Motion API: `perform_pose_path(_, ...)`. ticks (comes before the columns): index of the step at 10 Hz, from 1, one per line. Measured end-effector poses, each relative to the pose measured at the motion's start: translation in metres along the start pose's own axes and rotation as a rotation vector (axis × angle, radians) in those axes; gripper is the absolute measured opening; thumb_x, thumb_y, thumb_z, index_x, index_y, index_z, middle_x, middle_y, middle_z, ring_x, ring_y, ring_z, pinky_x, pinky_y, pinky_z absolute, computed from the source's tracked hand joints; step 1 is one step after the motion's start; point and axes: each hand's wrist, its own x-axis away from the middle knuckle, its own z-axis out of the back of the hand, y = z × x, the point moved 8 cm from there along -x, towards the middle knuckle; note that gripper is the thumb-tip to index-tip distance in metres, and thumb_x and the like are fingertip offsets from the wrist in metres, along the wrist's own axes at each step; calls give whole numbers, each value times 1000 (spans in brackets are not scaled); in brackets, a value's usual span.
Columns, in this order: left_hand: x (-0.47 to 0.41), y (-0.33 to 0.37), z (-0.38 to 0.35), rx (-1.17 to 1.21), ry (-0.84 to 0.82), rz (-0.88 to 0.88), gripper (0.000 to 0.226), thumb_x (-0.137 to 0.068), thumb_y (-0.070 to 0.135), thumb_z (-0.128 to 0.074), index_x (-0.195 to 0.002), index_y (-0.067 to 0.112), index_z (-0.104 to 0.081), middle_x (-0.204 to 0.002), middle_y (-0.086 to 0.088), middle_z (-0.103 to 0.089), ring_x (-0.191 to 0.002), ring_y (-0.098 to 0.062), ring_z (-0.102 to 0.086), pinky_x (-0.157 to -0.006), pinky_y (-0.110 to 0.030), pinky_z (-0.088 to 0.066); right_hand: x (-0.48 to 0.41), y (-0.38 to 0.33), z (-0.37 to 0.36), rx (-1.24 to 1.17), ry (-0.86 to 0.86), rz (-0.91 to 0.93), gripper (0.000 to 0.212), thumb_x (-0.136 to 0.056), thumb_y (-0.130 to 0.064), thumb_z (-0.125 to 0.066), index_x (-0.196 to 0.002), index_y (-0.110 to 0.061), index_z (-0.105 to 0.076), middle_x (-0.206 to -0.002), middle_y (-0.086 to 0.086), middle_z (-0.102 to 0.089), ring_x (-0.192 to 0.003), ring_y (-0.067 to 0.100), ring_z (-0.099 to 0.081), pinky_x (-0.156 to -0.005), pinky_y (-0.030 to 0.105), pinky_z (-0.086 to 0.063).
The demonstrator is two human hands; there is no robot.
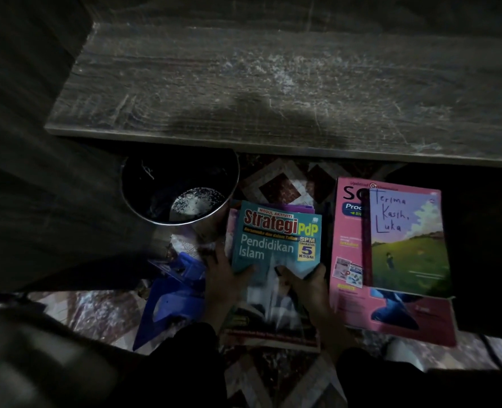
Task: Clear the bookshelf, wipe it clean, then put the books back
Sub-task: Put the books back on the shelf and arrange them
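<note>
A bare, dusty wooden shelf board (273,83) spans the upper view with no books on it. Below it on the patterned floor lies a stack topped by a teal "Strategi PdP Pendidikan Islam" book (276,245). My left hand (223,278) grips the stack's left edge, thumb over the cover. My right hand (305,287) grips its lower right side, fingers curled around the edge. To the right lies a pink workbook (349,260) with a smaller green-and-purple book, "Terima Kasih, Luka" (408,245), on top.
A round metal bin (223,213) with a dark liner stands left of the stack, under the shelf's front edge. A blue plastic object (173,298) lies on the floor at the left. A dark side panel rises on the far left.
</note>
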Motion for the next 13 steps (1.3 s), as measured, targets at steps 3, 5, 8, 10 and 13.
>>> perform_pose_path(3,17,6,-5,-289,-143,-100,108,-46,94,-38,-137,58,9,-135,-15,-43,-113,-37,-55,-81,-39,-49,24,-36,-6,242,-85,165,126,-60,-43,-88,-152,-27,-4,-132,7,-46,-112,28,-55,-77,35,-49)
perform_pose_path(5,2,-10,-8,-148,-210,-32,102,-48,81,-62,-134,70,-8,-136,-1,-51,-117,-27,-56,-88,-46,-51,27,-29,-15,486,-158,377,116,-66,-89,-44,-151,-18,-8,-87,26,-64,-50,29,-56,-51,17,-40)
perform_pose_path(8,4,-16,-4,177,-338,92,110,-43,35,-88,-134,56,-30,-126,5,-60,-115,-20,-58,-91,-48,-52,73,-19,2,578,-231,80,90,-83,-58,-62,-150,-38,-5,-126,16,-60,-109,32,-60,-83,31,-48)
perform_pose_path(10,20,11,2,299,-393,68,88,-71,-25,-65,-139,20,-33,-110,-6,-62,-88,-5,-66,-64,-17,-55,85,3,7,504,-334,46,95,-78,-66,-61,-149,-42,-3,-147,5,-41,-132,23,-43,-106,36,-35)
perform_pose_path(13,12,22,24,157,-427,120,91,-65,-13,-78,-143,14,-38,-113,-3,-63,-102,-17,-58,-75,-19,-51,86,-35,15,604,-433,42,82,-82,-58,-63,-148,-48,-15,-140,-1,-49,-129,23,-47,-86,22,-39)
